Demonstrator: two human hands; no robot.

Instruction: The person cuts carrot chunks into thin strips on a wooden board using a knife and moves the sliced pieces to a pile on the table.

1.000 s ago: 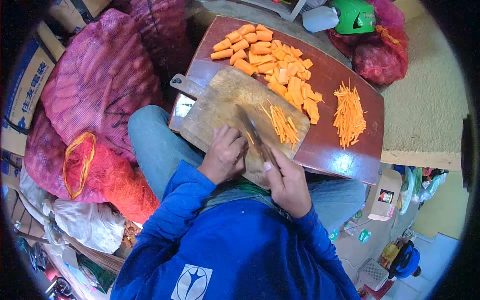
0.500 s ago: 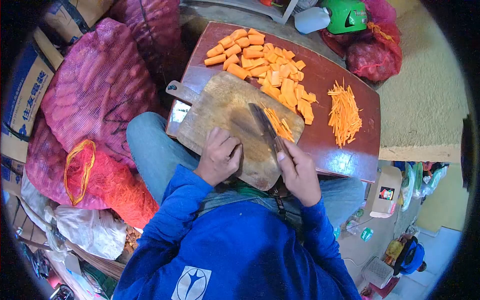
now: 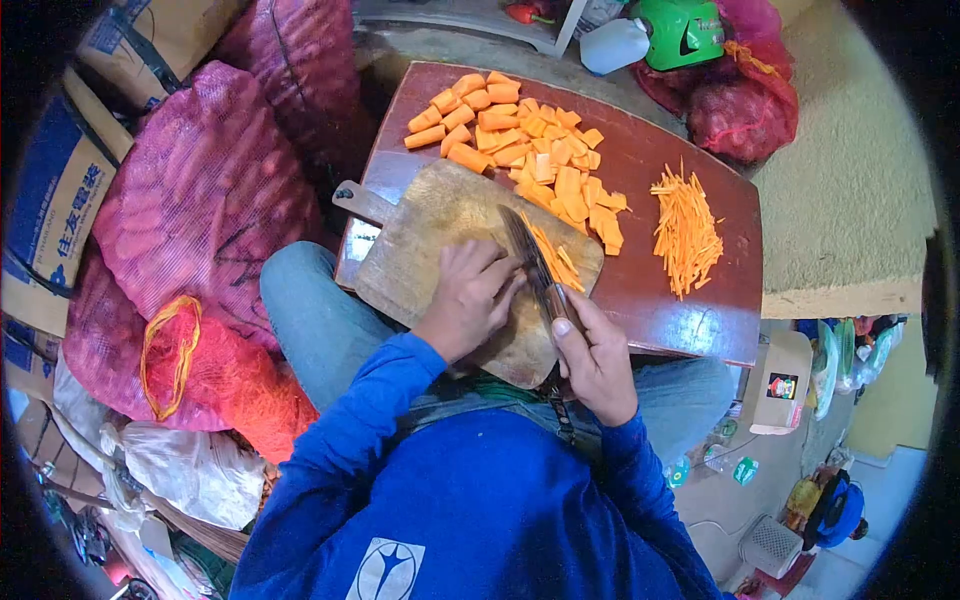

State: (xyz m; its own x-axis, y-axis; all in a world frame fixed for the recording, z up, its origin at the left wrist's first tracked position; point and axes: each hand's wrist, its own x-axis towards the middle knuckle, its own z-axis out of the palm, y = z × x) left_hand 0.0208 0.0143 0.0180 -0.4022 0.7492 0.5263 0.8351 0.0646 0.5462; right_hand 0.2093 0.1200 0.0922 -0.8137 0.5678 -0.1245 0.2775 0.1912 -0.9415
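My right hand (image 3: 598, 358) is wrapped round the handle of a knife (image 3: 535, 262), whose dark blade slants up and left over a worn wooden cutting board (image 3: 410, 240). Thin carrot strips (image 3: 556, 262) lie along the blade's right side on the board. My left hand (image 3: 472, 298), slightly blurred, hovers over the board with its fingers loosely bent and apart, pointing at the blade. Nothing shows in it. Behind the board, carrot chunks (image 3: 462, 112) and flat carrot slices (image 3: 568, 185) are heaped, and a pile of carrot shreds (image 3: 688, 235) lies at the right.
The board rests on a low red-brown table (image 3: 690, 320). Large mesh sacks (image 3: 200, 200) and cardboard boxes (image 3: 50, 210) stand at the left. Beyond the table are a white jug (image 3: 614, 46), a green container (image 3: 682, 32) and a red mesh bag (image 3: 745, 115). A concrete ledge (image 3: 850, 200) runs along the right.
My left hand has moved up and right from the board's near left edge toward the blade, its fingers loosening from a fist. My right hand still holds the knife in nearly the same place.
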